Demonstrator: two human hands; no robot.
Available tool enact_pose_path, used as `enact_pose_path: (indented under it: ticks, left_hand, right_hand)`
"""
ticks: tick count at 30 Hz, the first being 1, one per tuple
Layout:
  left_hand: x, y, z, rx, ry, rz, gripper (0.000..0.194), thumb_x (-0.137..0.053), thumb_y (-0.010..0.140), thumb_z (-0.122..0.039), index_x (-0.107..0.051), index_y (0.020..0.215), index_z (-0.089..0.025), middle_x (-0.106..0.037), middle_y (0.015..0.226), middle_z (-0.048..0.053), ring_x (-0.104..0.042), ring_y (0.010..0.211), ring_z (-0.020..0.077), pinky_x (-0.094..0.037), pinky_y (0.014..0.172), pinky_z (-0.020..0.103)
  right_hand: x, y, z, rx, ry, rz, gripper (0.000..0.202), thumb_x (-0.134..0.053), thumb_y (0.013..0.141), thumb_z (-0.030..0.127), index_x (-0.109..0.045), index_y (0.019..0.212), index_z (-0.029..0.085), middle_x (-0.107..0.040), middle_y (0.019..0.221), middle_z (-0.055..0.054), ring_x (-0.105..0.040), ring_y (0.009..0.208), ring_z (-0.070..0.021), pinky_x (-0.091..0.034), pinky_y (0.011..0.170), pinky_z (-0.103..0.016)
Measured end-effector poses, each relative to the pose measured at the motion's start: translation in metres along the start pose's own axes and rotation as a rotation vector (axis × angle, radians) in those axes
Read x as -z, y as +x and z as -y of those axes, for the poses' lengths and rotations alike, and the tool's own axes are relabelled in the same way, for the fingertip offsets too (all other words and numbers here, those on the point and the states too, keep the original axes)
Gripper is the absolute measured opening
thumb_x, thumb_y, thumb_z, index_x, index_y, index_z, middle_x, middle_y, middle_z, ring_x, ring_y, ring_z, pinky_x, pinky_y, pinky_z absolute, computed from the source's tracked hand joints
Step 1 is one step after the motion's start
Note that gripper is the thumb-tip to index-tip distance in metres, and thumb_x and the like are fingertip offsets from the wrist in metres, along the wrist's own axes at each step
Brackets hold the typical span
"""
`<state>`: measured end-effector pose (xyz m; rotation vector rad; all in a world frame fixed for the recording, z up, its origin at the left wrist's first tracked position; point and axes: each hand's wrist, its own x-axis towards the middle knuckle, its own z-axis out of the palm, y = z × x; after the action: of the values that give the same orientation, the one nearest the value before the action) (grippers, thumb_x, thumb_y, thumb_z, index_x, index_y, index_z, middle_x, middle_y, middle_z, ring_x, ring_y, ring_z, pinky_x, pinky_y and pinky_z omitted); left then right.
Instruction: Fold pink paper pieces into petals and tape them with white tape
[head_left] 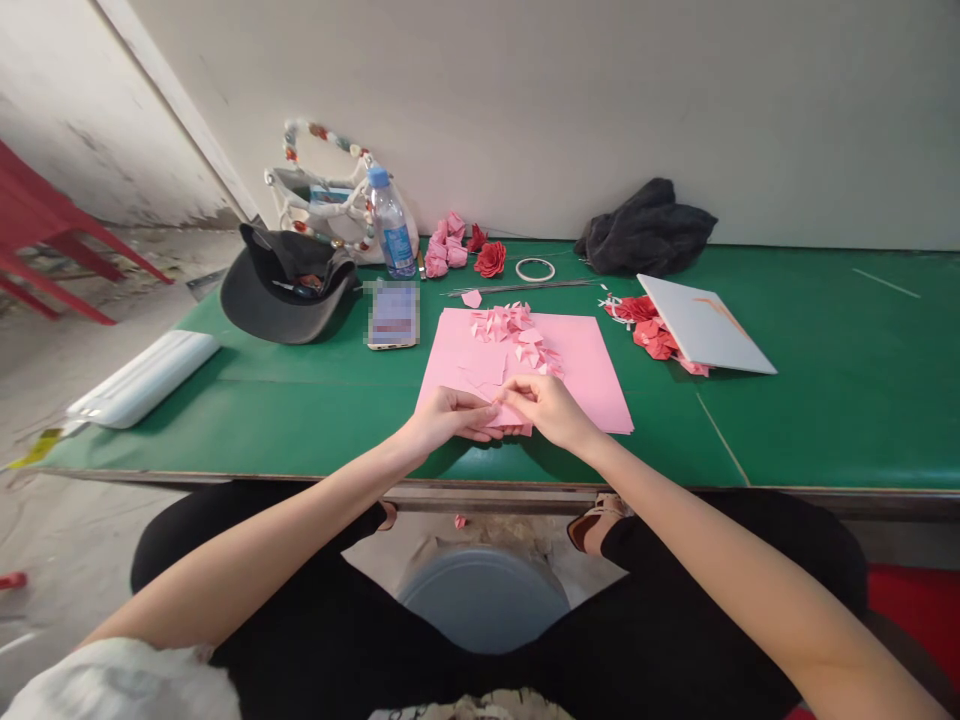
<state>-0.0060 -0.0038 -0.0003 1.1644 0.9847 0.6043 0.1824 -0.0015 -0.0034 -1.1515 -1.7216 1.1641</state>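
Note:
Close to the table's front edge, my left hand [455, 413] grips a small piece of pink paper [513, 416] between thumb and fingers. From the other side my right hand [541, 402] pinches the same piece, its fingertips meeting my left thumb. Below and behind them lies a stack of pink paper sheets [592, 375]. On the stack rest several folded pink paper pieces [501, 322] and a flat pink scrap [484, 368]. The exact fold between my fingers is too small to make out.
Along the back of the green table [840, 400] are a cap [289, 285], phone [393, 315], water bottle [391, 225], beaded bag [322, 200], paper flowers [448, 245], tape roll [535, 269], thin wires [525, 288] and black cloth [649, 228]. A white board [709, 325] leans over red paper flowers [654, 335].

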Motion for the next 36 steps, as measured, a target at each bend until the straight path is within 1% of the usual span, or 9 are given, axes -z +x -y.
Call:
enact_pose_path:
  ticks: [3,6,13,19,22,24,28,31,36]
  left_hand:
    - [0.003,0.001,0.000,-0.070,-0.076,-0.079,0.036,-0.078,0.069,-0.041,-0.073,0.086,-0.010,-0.075,0.086,0.012,-0.072,0.086,0.0254,-0.056,0.085,0.037]
    - [0.006,0.002,0.000,-0.134,-0.127,-0.078,0.036,-0.076,0.072,-0.041,-0.072,0.091,-0.010,-0.074,0.092,0.012,-0.071,0.089,0.0252,-0.054,0.089,0.038]
    - [0.003,-0.001,-0.005,-0.157,-0.146,-0.013,0.030,-0.073,0.077,-0.036,-0.070,0.092,-0.010,-0.073,0.092,0.010,-0.071,0.088,0.0233,-0.054,0.087,0.037]
    - [0.000,-0.003,-0.007,-0.171,-0.140,-0.004,0.032,-0.072,0.077,-0.039,-0.070,0.094,-0.012,-0.073,0.095,0.011,-0.070,0.089,0.0227,-0.053,0.088,0.037]
    - [-0.001,-0.003,-0.006,-0.181,-0.161,-0.013,0.032,-0.072,0.077,-0.038,-0.069,0.094,-0.012,-0.073,0.093,0.010,-0.070,0.089,0.0222,-0.053,0.089,0.038]
    - [-0.001,-0.002,-0.004,-0.186,-0.168,-0.016,0.031,-0.073,0.077,-0.037,-0.068,0.095,-0.012,-0.072,0.093,0.010,-0.070,0.088,0.0214,-0.053,0.088,0.038]
    - [-0.001,-0.002,-0.003,-0.217,-0.178,-0.029,0.027,-0.074,0.075,-0.035,-0.068,0.090,-0.013,-0.070,0.096,0.008,-0.070,0.085,0.0201,-0.054,0.087,0.038]
    - [-0.002,-0.002,-0.003,-0.224,-0.151,-0.043,0.027,-0.074,0.075,-0.036,-0.068,0.089,-0.013,-0.070,0.094,0.007,-0.069,0.084,0.0199,-0.054,0.086,0.038]
    - [-0.001,-0.002,-0.002,-0.218,-0.094,-0.083,0.031,-0.073,0.074,-0.040,-0.067,0.089,-0.014,-0.071,0.085,0.005,-0.070,0.082,0.0196,-0.054,0.084,0.036]
  right_hand:
    - [0.004,0.002,-0.002,0.023,0.055,-0.130,0.022,-0.065,0.079,0.037,-0.062,0.084,0.017,-0.065,0.082,-0.004,-0.066,0.068,-0.0158,-0.056,0.054,-0.026]
    - [0.005,0.001,-0.001,0.014,0.126,-0.144,0.028,-0.070,0.075,0.039,-0.057,0.086,0.018,-0.062,0.078,-0.002,-0.066,0.064,-0.0157,-0.058,0.053,-0.028]
    - [-0.004,-0.010,0.005,0.237,-0.147,-0.215,0.011,-0.060,0.085,0.032,-0.059,0.087,0.021,-0.063,0.085,-0.003,-0.064,0.079,-0.0159,-0.056,0.057,-0.025]
    - [0.001,-0.012,-0.005,0.455,-0.354,-0.145,0.013,-0.053,0.091,0.027,-0.066,0.092,0.024,-0.068,0.101,-0.006,-0.063,0.098,-0.0205,-0.057,0.079,-0.036]
    - [0.003,-0.012,-0.006,0.495,-0.372,-0.117,0.016,-0.053,0.092,0.027,-0.067,0.100,0.026,-0.068,0.106,-0.005,-0.063,0.103,-0.0207,-0.053,0.092,-0.039]
    - [0.003,-0.012,-0.004,0.496,-0.359,-0.110,0.017,-0.054,0.092,0.028,-0.068,0.101,0.026,-0.068,0.107,-0.005,-0.063,0.103,-0.0203,-0.052,0.094,-0.040]
    - [0.000,-0.012,0.002,0.435,-0.260,-0.118,0.013,-0.058,0.089,0.029,-0.070,0.092,0.024,-0.069,0.101,-0.006,-0.064,0.098,-0.0203,-0.054,0.089,-0.039]
    - [-0.001,-0.009,0.004,0.239,-0.059,-0.124,0.018,-0.065,0.083,0.037,-0.069,0.092,0.022,-0.069,0.097,-0.006,-0.066,0.093,-0.0201,-0.059,0.076,-0.034]
    - [0.002,-0.001,0.000,-0.018,0.206,-0.004,0.034,-0.071,0.073,0.046,-0.069,0.088,0.016,-0.070,0.080,-0.004,-0.070,0.072,-0.0179,-0.061,0.066,-0.032]
